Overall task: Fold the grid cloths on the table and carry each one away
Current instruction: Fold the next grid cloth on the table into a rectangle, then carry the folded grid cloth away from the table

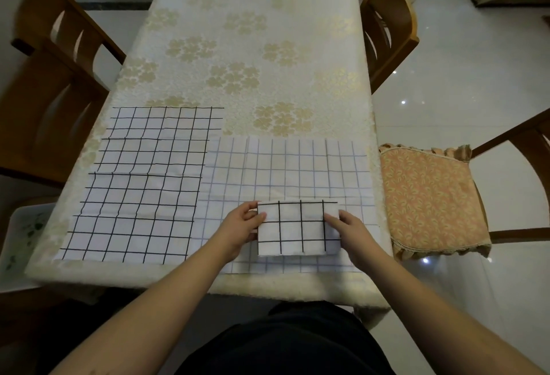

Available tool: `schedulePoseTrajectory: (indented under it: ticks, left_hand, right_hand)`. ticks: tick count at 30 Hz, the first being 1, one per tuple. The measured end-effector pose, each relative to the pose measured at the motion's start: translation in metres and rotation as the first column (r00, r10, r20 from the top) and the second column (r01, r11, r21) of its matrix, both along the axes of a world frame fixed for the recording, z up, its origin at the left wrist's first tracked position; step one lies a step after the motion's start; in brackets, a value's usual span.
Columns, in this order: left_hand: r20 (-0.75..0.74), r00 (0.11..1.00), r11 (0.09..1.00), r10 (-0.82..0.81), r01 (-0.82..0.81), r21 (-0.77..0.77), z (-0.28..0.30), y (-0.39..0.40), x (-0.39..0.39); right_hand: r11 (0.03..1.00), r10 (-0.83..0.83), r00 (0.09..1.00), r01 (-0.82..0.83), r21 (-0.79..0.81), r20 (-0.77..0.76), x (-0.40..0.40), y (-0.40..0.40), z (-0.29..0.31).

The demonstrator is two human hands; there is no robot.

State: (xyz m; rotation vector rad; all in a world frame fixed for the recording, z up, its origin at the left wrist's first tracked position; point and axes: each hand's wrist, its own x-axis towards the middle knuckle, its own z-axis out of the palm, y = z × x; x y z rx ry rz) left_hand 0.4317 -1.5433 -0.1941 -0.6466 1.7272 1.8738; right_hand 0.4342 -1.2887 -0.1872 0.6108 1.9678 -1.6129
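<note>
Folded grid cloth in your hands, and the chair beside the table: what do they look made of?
Folded grid cloth: thin matte woven fabric, judging by its soft edges. Chair: wood, seemingly lacquered, with a warm brown sheen. Left hand and right hand grip the cloth's sides.

Bare forearms with no sleeves showing; left hand (238, 230) and right hand (349, 230) ungloved; dark black clothing (285, 342) below.
</note>
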Motion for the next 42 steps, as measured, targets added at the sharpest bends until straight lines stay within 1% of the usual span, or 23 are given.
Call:
schedulePoseTrajectory:
  ticks: [3,5,7,8,11,12,15,17,19,21,22,25,28,31,35,42]
  left_hand:
    - [0.005,0.997,0.996,0.078,-0.078,0.051,0.012,-0.001,0.010]
    - [0.024,0.989,0.984,0.143,-0.145,0.107,0.016,-0.005,0.018]
    - [0.047,0.988,0.978,0.146,-0.151,0.144,0.021,-0.010,0.027]
    - [0.047,0.994,0.986,0.104,-0.109,0.125,0.023,-0.014,0.033]
    - [-0.002,0.994,0.994,-0.108,0.108,0.003,0.029,-0.024,0.052]
    - [-0.013,0.991,0.990,-0.137,0.136,-0.036,0.032,-0.027,0.058]
    - [-0.024,0.989,0.983,-0.149,0.145,-0.110,0.039,-0.038,0.071]
    - [-0.058,0.979,0.967,-0.193,0.180,-0.179,0.048,-0.044,0.081]
    - [-0.106,0.972,0.960,-0.208,0.182,-0.212,0.056,-0.048,0.094]
    - [-0.156,0.967,0.963,-0.203,0.168,-0.211,0.065,-0.050,0.108]
    - [-0.174,0.966,0.968,-0.190,0.155,-0.196,0.069,-0.049,0.115]
    - [-0.188,0.972,0.986,-0.144,0.125,-0.112,0.077,-0.045,0.136]
    - [-0.196,0.969,0.988,-0.148,0.136,-0.076,0.078,-0.038,0.152]
    - [-0.209,0.957,0.978,-0.202,0.185,-0.095,0.080,-0.028,0.161]
    - [-0.254,0.917,0.950,-0.308,0.282,-0.135,0.090,-0.010,0.166]
    - [-0.267,0.836,0.878,-0.479,0.455,-0.148,0.101,0.049,0.175]
  right_hand:
    - [1.000,-0.024,0.999,0.025,0.011,-0.022,0.017,-0.012,0.005]
    - [0.999,-0.036,0.997,0.037,0.013,-0.071,0.027,-0.018,0.009]
    - [0.996,-0.086,0.992,0.083,-0.034,-0.092,0.038,-0.022,0.011]
    - [0.992,-0.119,0.989,0.113,-0.062,-0.089,0.042,-0.024,0.012]
    - [0.977,-0.199,0.973,0.188,-0.098,-0.117,0.059,-0.035,0.021]
    - [0.976,-0.211,0.968,0.200,-0.090,-0.134,0.066,-0.038,0.023]
    - [0.978,-0.209,0.962,0.202,-0.055,-0.175,0.090,-0.045,0.027]
    - [0.979,-0.203,0.961,0.199,-0.041,-0.188,0.108,-0.049,0.031]
    - [0.978,-0.205,0.954,0.208,-0.010,-0.220,0.127,-0.055,0.036]
    - [0.976,-0.199,0.948,0.215,0.039,-0.249,0.146,-0.060,0.042]
    - [0.974,-0.207,0.944,0.222,0.033,-0.258,0.156,-0.061,0.045]
    - [0.955,-0.295,0.921,0.291,-0.053,-0.253,0.185,-0.063,0.057]
    - [0.949,-0.313,0.912,0.312,-0.048,-0.264,0.210,-0.060,0.070]
    - [0.929,-0.365,0.885,0.367,-0.051,-0.288,0.234,-0.053,0.082]
    - [0.899,-0.423,0.850,0.438,-0.024,-0.314,0.256,-0.037,0.096]
    - [0.819,-0.542,0.777,0.573,0.004,-0.319,0.292,0.007,0.104]
